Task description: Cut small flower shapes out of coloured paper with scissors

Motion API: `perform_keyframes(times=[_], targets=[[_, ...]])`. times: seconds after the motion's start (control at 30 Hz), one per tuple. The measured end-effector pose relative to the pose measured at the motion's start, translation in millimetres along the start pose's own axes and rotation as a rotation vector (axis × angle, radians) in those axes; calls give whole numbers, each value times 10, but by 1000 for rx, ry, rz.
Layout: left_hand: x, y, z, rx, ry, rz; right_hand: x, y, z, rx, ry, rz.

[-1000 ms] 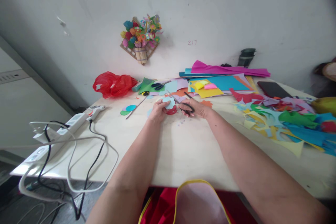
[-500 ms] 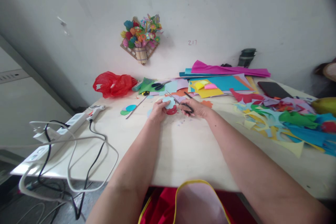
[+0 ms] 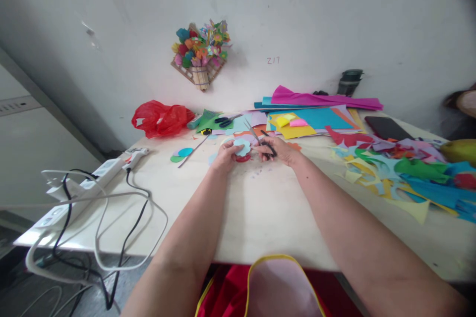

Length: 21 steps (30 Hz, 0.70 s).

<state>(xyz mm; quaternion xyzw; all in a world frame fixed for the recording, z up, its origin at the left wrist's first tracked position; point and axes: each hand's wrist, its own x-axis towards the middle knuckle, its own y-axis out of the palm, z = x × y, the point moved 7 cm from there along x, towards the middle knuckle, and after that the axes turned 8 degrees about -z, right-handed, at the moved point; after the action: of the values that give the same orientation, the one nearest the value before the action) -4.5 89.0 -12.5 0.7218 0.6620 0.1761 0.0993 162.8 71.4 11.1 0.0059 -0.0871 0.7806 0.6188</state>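
Between thumb and fingers, my left hand (image 3: 225, 155) pinches a light blue paper flower (image 3: 242, 147) with a scalloped edge. My right hand (image 3: 278, 151) is closed round the dark handles of a pair of scissors (image 3: 253, 132). Their blades point up and to the left, just right of the flower and apart from it. Red paper (image 3: 243, 158) lies on the table below the flower, partly covered by it. Tiny paper snips are scattered between my hands.
Blue and green paper discs (image 3: 185, 152) lie to the left, beside a power strip (image 3: 92, 183) with loose cables. A red plastic bag (image 3: 161, 118), paper sheets (image 3: 320, 118) and another pair of scissors (image 3: 224, 121) lie at the back. Paper scraps (image 3: 394, 168) and a phone (image 3: 388, 127) are on the right.
The scissors have swung more upright and moved off the paper flower. My left hand has turned the flower slightly to the right, so more of its scalloped edge shows.
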Motion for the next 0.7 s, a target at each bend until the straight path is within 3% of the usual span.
perform_keyframes(times=[0.17, 0.33, 0.7], targets=[[-36, 67, 14, 61, -19, 59, 28, -73, 41, 97, -35, -161], [-82, 121, 41, 153, -65, 103, -2, 8, 84, 177, 9, -189], [-32, 26, 0, -9, -33, -36, -13, 56, 140, 200, 36, -216]])
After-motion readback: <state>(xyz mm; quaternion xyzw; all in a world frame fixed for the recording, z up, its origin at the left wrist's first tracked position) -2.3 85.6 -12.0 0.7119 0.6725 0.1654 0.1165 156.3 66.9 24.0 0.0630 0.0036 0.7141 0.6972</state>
